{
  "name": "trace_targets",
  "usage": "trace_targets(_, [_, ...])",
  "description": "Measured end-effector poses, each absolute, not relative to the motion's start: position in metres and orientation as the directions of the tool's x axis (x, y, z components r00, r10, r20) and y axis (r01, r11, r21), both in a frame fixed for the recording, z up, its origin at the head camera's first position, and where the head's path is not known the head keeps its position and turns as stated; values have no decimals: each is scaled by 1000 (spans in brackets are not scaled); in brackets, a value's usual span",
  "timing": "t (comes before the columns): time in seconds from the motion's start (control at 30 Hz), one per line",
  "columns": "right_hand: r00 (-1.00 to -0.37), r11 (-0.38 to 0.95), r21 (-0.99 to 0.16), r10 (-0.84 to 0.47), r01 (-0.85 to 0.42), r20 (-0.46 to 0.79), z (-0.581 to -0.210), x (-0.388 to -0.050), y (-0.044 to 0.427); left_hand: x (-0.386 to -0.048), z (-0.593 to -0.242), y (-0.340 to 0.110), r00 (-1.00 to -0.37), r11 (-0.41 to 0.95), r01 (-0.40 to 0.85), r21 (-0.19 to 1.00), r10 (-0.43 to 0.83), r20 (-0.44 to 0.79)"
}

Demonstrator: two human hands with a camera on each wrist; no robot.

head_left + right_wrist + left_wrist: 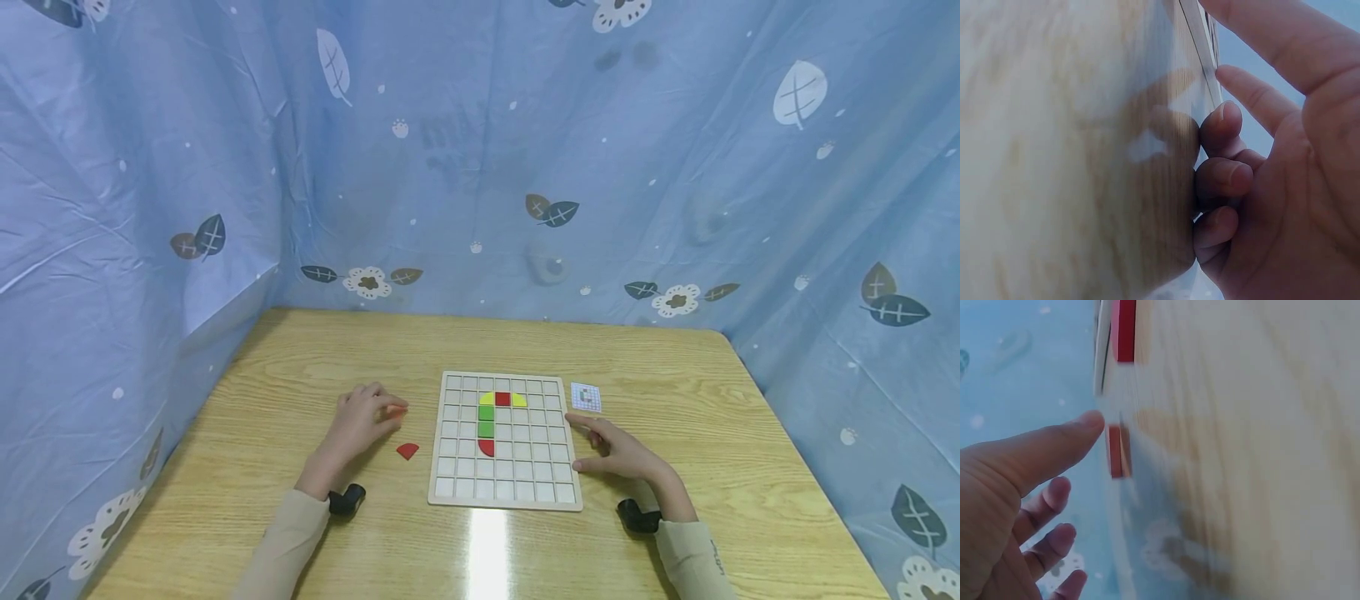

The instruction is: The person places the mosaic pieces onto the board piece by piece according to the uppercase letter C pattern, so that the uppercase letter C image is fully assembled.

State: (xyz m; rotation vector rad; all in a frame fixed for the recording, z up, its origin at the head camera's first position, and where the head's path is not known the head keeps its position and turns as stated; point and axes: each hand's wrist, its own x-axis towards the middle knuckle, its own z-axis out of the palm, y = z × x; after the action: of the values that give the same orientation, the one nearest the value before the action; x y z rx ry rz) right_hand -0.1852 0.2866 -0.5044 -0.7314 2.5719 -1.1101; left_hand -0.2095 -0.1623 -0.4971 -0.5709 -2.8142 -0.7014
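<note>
A wooden grid board [506, 505] lies mid-table, with two yellow quarter-round tiles, a red square [502, 399], two green squares [486, 413] and a red quarter-round tile [487, 447] in its cells. Left of the board, my left hand [360, 421] hovers, thumb and index finger apart around an orange-red tile [1114, 451] that lies on the table. Another red quarter-round tile [407, 451] rests nearer the front. My right hand [618, 450] touches the board's right edge with the index fingertip and thumb, while its other fingers [1222, 178] curl against the table.
A small printed card [586, 397] with a coloured grid pattern lies beside the board's upper right corner. Blue patterned cloth [480, 167] hangs behind the table [360, 333] and along both sides. A bright reflection crosses the tabletop in front of the board.
</note>
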Motion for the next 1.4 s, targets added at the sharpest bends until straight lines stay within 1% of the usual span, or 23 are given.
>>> trace_targets(0.2, [-836,565,-741,-549,-363,-10,-503,-184,285,-213,-498,-172,-928,821,369,435,304,214])
trace_targets(0.27, [-832,558,-748,-554,-359,-14,-495,-180,281,-215,-499,-174,-934,827,355,436,297,196])
trace_targets(0.43, [-835,576,-736,-550,-356,-27,-496,-181,283,-216,-499,-178,-937,824,349,448,299,179])
trace_targets(0.5, [-837,584,-728,-546,-359,-26,-504,-184,287,-216,-498,-179,-936,824,351,446,301,180])
trace_targets(0.7, [-834,577,-730,-551,-367,-17,-504,-185,287,-216,-498,-177,-939,835,341,432,286,188])
trace_targets(0.97, [-833,575,-732,-553,-365,-19,-502,-184,287,-213,-494,-171,-935,823,350,447,278,220])
trace_targets(1.1, [-833,575,-731,-553,-367,-17,-503,-184,287,-212,-493,-165,-930,824,359,438,281,235])
trace_targets(1.4, [-830,561,-738,-557,-375,-2,-504,-185,286,-205,-491,-143,-926,823,372,429,302,225])
